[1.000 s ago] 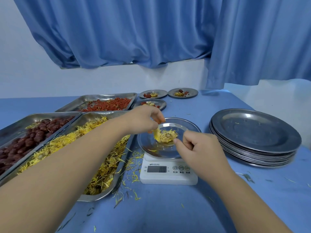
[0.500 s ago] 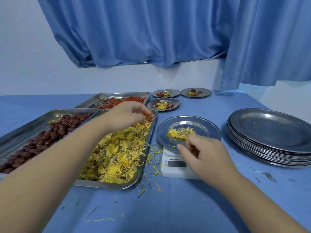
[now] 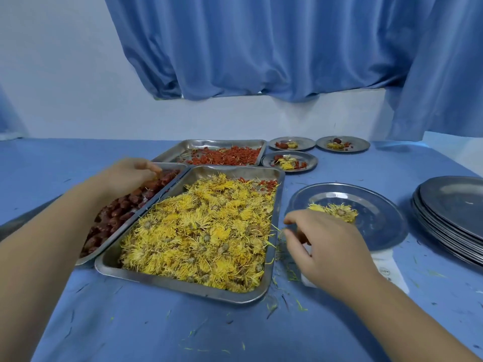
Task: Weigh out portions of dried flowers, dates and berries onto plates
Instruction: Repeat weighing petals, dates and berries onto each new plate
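Note:
A steel plate (image 3: 379, 231) with a small heap of yellow dried flowers (image 3: 335, 211) sits on a white scale (image 3: 389, 267). My right hand (image 3: 329, 246) hovers over the plate's left edge and the scale, fingers loosely curled, thumb and forefinger apart, holding nothing that I can see. To the left lies the big tray of yellow flowers (image 3: 198, 231). My left hand (image 3: 128, 175) reaches over the tray of dark red dates (image 3: 122, 209), fingertips bunched down among them; whether they grip one is hidden. A tray of red berries (image 3: 224, 158) lies behind.
Three small filled plates (image 3: 288, 162) stand at the back beside the berry tray. A stack of empty steel plates (image 3: 454, 207) sits at the right edge. Loose petals litter the blue tablecloth (image 3: 183, 330) around the scale. Blue curtains hang behind the table.
My left hand has moved from the plate on the scale, across the flower tray, to the dates tray. My right hand has drawn back to the plate's left edge. The view has swung left.

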The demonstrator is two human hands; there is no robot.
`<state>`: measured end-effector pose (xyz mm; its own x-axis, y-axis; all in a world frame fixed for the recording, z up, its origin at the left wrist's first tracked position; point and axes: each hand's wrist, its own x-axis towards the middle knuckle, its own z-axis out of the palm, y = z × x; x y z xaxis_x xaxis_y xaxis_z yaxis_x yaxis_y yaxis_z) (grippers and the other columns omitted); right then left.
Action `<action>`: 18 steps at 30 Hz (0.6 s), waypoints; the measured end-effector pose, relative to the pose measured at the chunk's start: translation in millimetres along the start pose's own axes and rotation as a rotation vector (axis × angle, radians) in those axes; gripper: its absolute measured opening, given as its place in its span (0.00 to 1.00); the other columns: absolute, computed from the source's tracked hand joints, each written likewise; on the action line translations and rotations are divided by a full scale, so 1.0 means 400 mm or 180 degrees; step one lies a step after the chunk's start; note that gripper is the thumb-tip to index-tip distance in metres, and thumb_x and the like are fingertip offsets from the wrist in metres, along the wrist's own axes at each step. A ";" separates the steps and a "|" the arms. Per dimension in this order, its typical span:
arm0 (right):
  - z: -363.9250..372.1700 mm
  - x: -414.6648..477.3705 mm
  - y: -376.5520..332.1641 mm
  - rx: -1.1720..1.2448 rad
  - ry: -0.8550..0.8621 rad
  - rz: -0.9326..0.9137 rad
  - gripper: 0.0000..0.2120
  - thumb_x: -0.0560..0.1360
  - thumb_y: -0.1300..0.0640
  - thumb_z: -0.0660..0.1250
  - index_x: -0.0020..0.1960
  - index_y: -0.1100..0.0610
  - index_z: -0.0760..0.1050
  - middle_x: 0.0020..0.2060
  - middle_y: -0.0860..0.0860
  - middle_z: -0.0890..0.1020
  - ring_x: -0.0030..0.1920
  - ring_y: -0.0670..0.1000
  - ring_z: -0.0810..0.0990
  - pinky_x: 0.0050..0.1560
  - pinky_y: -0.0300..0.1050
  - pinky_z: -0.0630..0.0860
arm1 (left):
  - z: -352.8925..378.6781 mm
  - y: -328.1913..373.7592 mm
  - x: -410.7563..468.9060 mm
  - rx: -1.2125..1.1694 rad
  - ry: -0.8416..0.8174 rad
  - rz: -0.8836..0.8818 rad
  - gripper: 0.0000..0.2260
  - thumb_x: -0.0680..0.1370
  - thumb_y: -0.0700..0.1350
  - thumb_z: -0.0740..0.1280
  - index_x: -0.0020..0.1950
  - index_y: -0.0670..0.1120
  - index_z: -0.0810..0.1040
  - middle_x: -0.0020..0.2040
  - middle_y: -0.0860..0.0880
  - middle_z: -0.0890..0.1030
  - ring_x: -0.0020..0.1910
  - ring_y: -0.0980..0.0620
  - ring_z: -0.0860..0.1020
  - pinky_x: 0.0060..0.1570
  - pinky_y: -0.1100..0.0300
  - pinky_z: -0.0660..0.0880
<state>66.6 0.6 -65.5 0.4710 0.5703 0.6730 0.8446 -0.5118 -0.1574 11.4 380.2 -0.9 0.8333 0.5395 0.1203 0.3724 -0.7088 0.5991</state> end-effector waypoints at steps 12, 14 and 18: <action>0.017 -0.007 0.018 0.0030 0.0183 0.0042 0.10 0.74 0.51 0.57 0.41 0.51 0.75 0.30 0.43 0.75 0.31 0.46 0.74 0.26 0.43 0.72 | 0.063 -0.116 0.051 0.1382 -0.0605 -0.0418 0.24 0.75 0.29 0.59 0.69 0.46 0.74 0.66 0.43 0.76 0.61 0.45 0.75 0.63 0.50 0.70; 0.015 -0.009 0.022 0.0059 0.0247 0.0072 0.10 0.74 0.51 0.57 0.40 0.52 0.75 0.30 0.44 0.76 0.31 0.47 0.74 0.26 0.44 0.73 | 0.060 -0.129 0.053 0.1376 -0.0517 -0.0370 0.21 0.75 0.29 0.60 0.64 0.46 0.77 0.62 0.43 0.79 0.54 0.47 0.76 0.57 0.53 0.73; 0.009 -0.010 0.031 0.0078 0.0316 0.0193 0.10 0.74 0.52 0.59 0.40 0.52 0.77 0.32 0.44 0.77 0.33 0.48 0.76 0.29 0.45 0.73 | 0.051 -0.152 0.054 0.1301 -0.0267 -0.0336 0.15 0.76 0.37 0.64 0.61 0.48 0.79 0.60 0.45 0.80 0.56 0.46 0.77 0.60 0.53 0.73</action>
<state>76.0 -5.5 -72.8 0.4950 0.4716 0.7298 0.8218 -0.5269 -0.2169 15.1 425.7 -50.9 0.8060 0.5920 0.0001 0.5747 -0.7825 0.2397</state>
